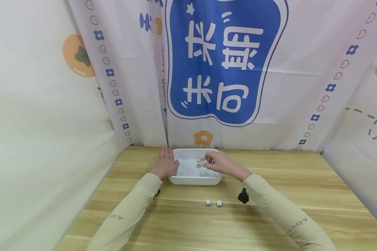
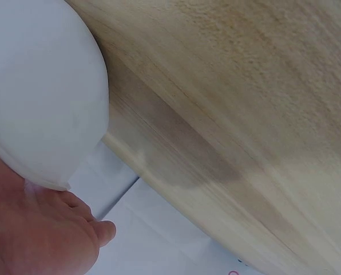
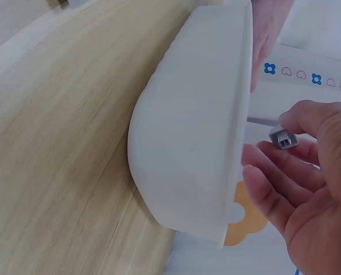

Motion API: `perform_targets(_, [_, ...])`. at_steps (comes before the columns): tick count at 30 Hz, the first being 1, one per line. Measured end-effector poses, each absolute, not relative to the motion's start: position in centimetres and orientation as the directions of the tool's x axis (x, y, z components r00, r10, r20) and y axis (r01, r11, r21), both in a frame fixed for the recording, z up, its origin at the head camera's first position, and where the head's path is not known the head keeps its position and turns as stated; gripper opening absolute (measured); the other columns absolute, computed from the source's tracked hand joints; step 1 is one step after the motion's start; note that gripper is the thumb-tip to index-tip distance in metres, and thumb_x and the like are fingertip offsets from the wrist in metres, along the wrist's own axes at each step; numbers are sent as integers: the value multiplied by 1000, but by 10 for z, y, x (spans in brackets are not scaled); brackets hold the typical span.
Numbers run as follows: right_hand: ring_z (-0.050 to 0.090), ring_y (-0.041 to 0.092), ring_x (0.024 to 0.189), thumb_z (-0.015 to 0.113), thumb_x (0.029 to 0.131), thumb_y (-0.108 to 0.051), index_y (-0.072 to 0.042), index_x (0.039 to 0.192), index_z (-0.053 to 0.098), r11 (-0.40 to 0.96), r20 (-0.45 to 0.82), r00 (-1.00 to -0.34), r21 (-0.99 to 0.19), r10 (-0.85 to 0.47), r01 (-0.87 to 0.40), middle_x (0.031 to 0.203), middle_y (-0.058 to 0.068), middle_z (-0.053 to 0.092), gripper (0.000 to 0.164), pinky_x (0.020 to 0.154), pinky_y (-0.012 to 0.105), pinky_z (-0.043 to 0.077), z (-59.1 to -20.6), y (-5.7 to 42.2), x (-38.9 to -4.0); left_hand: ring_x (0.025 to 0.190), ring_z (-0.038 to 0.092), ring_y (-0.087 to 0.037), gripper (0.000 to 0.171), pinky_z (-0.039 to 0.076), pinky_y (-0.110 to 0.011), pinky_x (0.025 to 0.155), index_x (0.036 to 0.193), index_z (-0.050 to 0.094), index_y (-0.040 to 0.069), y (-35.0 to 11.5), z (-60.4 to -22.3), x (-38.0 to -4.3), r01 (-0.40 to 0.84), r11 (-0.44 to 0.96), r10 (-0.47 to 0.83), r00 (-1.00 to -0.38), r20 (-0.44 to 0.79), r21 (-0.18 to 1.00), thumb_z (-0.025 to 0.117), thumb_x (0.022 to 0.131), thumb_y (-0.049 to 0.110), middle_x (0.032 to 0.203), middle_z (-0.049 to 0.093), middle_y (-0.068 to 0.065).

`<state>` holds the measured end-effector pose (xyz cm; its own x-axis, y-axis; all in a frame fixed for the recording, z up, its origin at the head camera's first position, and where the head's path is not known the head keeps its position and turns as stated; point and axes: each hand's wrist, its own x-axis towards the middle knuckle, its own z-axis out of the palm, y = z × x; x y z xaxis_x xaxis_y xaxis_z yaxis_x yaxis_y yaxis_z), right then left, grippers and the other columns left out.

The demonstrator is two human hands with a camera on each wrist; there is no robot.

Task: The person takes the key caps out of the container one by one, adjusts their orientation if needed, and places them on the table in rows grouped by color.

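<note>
A person's right hand (image 1: 220, 163) pinches a small hollow keycap (image 3: 283, 138) between thumb and fingers above the right side of a white tub (image 1: 194, 180) on a wooden table (image 1: 182, 223). Seen from the right wrist, the keycap's open underside faces the camera, and the lower fingers of the same hand bend loosely below it, just beside the tub's rim.

The left hand (image 1: 164, 164) rests on the tub's left rim, its fingers straight and close together, pointing to the far side, its thumb set apart toward the inside. How firmly it presses cannot be told.

Inside the tub, right of its middle, a few small pieces (image 1: 199, 166) in white and brownish tones lie close together, just left of the right hand; they are too small to make out clearly. On the near side of the tub, a left white keycap (image 1: 208, 202) and a right white keycap (image 1: 219, 203) sit on the wood, near each other but apart.

Pale yellow sleeves (image 1: 279, 205) cover both arms, and a dark object (image 1: 243, 196) shows beneath the right cuff. At the far edge of the table hangs a white cloth (image 1: 301, 52) bearing a large blue panel (image 1: 176, 69) with white characters and, below it, an orange flower (image 1: 202, 138).
</note>
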<state>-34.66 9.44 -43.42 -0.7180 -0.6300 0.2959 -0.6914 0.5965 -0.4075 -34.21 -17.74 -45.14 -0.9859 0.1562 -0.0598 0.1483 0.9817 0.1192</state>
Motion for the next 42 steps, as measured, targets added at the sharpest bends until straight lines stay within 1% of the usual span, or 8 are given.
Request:
perform_targets(9, [66, 7, 78, 66, 89, -15, -9, 100, 65, 589, 331, -721, -422, -608, -690, 86, -2, 72, 12, 68, 19, 54, -427, 109, -332, 151, -5, -43, 72, 6, -53, 124, 154, 4, -7, -179, -452, -344, 146, 980, 155, -986, -62, 133, 22, 104, 41, 161, -8, -30])
perform_targets(16, [70, 13, 84, 65, 90, -18, -7, 102, 65, 597, 359, -729, -421, -582, -683, 91, 3, 74, 16, 73, 27, 57, -427, 116, -321, 152, -6, -42, 73, 8, -52, 124, 155, 4, -6, -179, -452, -344, 141, 981, 152, -986, -71, 135, 22, 104, 42, 161, -8, -29])
perform_targets(19, [71, 13, 84, 65, 89, -18, -7, 100, 66, 612, 356, -741, -419, -570, -671, 91, 3, 75, 16, 74, 27, 57, -427, 118, -316, 151, -6, -42, 72, 6, -53, 124, 155, 5, -7, -179, -453, -344, 142, 979, 153, -986, -67, 145, 23, 104, 41, 161, -8, -30])
perform_targets(22, [68, 10, 79, 66, 90, -18, -8, 99, 67, 617, 345, -747, -422, -569, -664, 87, 1, 74, 13, 70, 24, 55, -426, 121, -311, 151, -5, -43, 72, 7, -53, 124, 155, 7, -7, -179, -453, -344, 146, 977, 157, -986, -59, 153, 23, 104, 41, 161, -8, -30])
perform_targets(26, [57, 6, 69, 66, 90, -17, -6, 100, 68, 613, 327, -754, -443, -569, -655, 78, -3, 66, 14, 64, 21, 49, -425, 127, -305, 152, -3, -42, 71, 9, -53, 124, 155, 8, -6, -178, -451, -344, 146, 978, 156, -986, -52, 152, 24, 104, 41, 161, -6, -29])
perform_targets(29, [54, 5, 69, 66, 90, -14, -4, 101, 69, 609, 311, -763, -465, -567, -642, 77, -3, 64, 15, 63, 20, 49, -426, 132, -301, 152, -3, -42, 71, 9, -53, 124, 155, 8, -5, -179, -450, -344, 145, 978, 154, -987, -51, 150, 25, 104, 40, 161, -5, -29])
perform_targets(36, [64, 9, 78, 66, 90, -10, -2, 102, 68, 594, 289, -769, -501, -570, -629, 86, 3, 70, 15, 70, 21, 54, -430, 142, -295, 152, -3, -42, 71, 9, -53, 124, 155, 7, -6, -179, -449, -343, 147, 978, 156, -986, -52, 146, 22, 104, 41, 161, -6, -29])
perform_targets(42, [68, 12, 79, 66, 89, -9, 0, 102, 68, 579, 282, -764, -516, -581, -631, 87, 5, 73, 16, 69, 20, 56, -434, 151, -288, 152, -4, -42, 71, 9, -53, 124, 155, 7, -5, -178, -450, -344, 144, 978, 154, -986, -59, 149, 21, 104, 42, 161, -7, -28])
